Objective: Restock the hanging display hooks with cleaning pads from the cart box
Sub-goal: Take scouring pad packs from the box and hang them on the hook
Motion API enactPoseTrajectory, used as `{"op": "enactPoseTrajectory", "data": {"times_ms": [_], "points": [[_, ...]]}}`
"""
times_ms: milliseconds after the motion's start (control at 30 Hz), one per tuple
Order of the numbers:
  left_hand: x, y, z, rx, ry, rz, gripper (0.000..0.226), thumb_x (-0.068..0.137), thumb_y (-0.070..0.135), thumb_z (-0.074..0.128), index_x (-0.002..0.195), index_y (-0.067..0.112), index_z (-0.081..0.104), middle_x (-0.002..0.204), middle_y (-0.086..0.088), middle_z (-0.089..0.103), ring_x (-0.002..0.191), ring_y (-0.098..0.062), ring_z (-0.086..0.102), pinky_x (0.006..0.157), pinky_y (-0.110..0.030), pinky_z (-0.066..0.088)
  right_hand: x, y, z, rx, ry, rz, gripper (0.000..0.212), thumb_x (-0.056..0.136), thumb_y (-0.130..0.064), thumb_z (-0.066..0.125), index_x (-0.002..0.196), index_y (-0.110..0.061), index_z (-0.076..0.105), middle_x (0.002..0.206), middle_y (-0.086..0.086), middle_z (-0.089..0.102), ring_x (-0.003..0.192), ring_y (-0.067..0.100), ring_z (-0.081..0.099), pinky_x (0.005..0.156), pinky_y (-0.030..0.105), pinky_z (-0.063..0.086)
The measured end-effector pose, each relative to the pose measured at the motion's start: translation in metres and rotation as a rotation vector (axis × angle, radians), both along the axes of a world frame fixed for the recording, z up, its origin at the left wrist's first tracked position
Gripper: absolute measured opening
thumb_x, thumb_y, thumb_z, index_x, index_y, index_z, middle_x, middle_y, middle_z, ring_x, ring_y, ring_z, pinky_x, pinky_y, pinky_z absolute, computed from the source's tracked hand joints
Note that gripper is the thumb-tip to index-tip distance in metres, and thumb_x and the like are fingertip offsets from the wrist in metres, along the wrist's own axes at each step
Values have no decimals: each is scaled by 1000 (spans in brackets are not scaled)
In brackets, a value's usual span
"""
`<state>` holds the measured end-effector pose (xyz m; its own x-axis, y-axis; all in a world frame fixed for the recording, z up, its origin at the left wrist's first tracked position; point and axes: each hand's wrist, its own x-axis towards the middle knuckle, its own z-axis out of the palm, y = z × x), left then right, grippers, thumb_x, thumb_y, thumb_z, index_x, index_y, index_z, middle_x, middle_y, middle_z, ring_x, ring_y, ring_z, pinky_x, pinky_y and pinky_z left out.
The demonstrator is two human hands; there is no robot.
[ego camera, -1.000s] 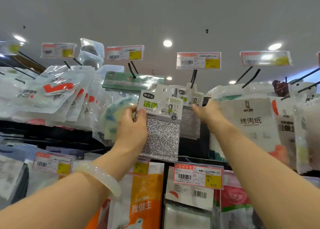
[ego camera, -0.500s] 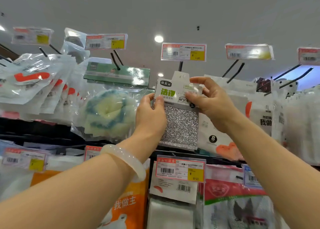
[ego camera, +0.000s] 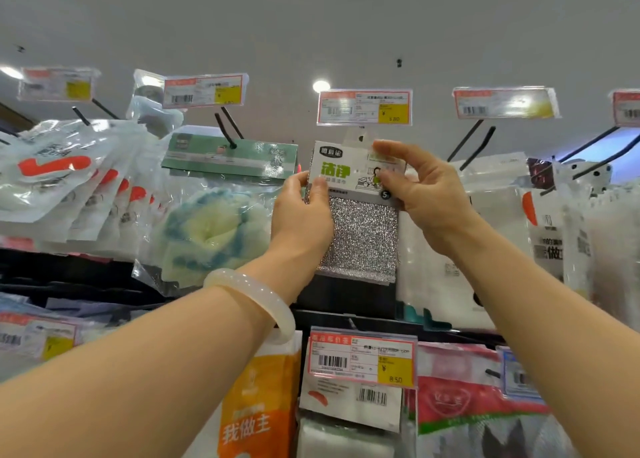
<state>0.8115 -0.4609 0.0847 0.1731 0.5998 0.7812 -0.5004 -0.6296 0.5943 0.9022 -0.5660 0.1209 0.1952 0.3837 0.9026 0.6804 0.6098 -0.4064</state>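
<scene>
Left hand [ego camera: 304,211] and right hand [ego camera: 420,187] both grasping one silver cleaning pad pack [ego camera: 360,222], raised just below price tag [ego camera: 363,107]; hook hidden behind its header.

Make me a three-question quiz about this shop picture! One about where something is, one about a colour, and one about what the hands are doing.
1. Where is the fluffy blue-and-yellow sponge in its clear bag?
A. To the left of the silver pad pack
B. To the right of it
C. Straight above it

2. What colour are the big characters on the white card of the sparkly silver cleaning pad pack?
A. Red
B. Green
C. Purple

3. What are the hands doing?
A. Both hang idle
B. Only one touches the pack
C. Both hold the pack

Answers:
1. A, the sponge hangs left of the pack, beyond the left hand.
2. B, the large print on the card is green.
3. C, the left hand grips the pack's left edge and the right hand pinches its card top, just below the price tag reading 3.80.
</scene>
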Motion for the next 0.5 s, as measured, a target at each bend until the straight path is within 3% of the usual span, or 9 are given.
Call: {"op": "enactPoseTrajectory", "data": {"times_ms": [100,200,333,500], "points": [[3,1,6,6,-27,-8,34,98,32,42,126,15,49,116,-3,58,95,-13,53,79,-25,40,2,2,7,17,14,36,34,89,4,52,101,-26,63,105,-5,63,84,15,65,63,16,56],[6,2,12,14,-31,-2,33,98,32,42,126,16,49,106,1,57,77,-3,49,61,-20,36,3,4,11,18,38,41,35,90,4,52,103,-26,62,104,-7,62,82,9,64,61,12,52],[10,2,19,10,-21,20,35,98,32,42,128,15,48,108,0,56,80,-8,48,66,-22,35,6,6,17,21,51,10,35,90,2,52,102,-29,63,104,-10,61,83,7,62,61,10,51],[10,3,24,6,13,50,36,99,32,40,128,13,48,97,6,51,72,-1,44,53,-14,29,8,6,23,-11,26,-68,36,89,0,54,105,-31,62,113,-6,60,86,13,60,61,16,55]]}}
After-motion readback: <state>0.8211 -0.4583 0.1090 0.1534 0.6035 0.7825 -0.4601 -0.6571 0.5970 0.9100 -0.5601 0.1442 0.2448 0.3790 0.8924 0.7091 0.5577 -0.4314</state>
